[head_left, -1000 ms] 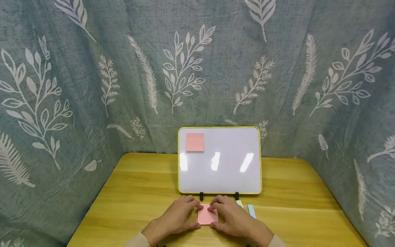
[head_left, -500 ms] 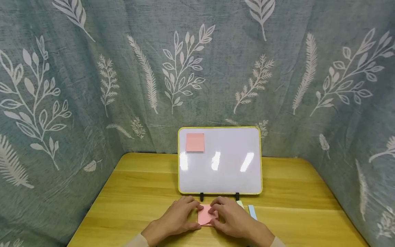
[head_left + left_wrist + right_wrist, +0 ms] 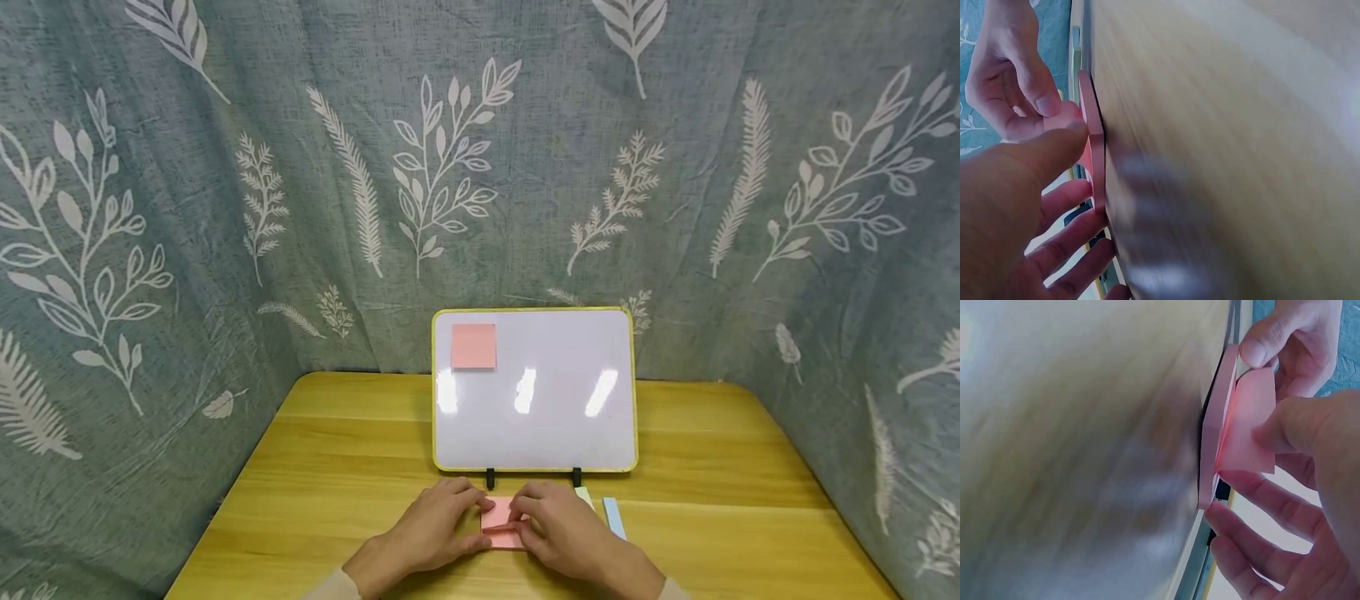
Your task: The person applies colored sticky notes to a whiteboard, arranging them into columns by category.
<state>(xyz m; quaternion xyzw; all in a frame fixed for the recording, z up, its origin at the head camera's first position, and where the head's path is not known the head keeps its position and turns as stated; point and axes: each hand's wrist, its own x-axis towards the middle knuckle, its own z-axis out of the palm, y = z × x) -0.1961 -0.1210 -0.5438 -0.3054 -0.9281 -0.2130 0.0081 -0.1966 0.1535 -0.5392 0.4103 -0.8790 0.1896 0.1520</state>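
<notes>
A pink sticky note pad (image 3: 505,542) lies flat on the table in front of the whiteboard. My left hand (image 3: 435,527) grips it at its left side, thumb at the near corner and fingers at the far edge. My right hand (image 3: 564,529) pinches the top sticky note (image 3: 1250,419) between thumb and fingers. That sheet's near edge is bent up off the pad, as the right wrist view shows, while its far part seems attached. Both hands also appear across the pad (image 3: 1094,125) in the left wrist view.
The yellow-framed whiteboard (image 3: 540,433) stands behind on black feet (image 3: 577,477), with one pink sticky note (image 3: 473,346) at its upper left. Pale green (image 3: 584,495) and blue strips (image 3: 613,517) lie right of the pad, partly behind the right hand. Patterned curtains (image 3: 337,208) surround the wooden table (image 3: 337,483).
The top sheet lay flat a second ago; its near edge has been peeled upward and away by my right hand, starting at the near right corner. My left hand stays put.
</notes>
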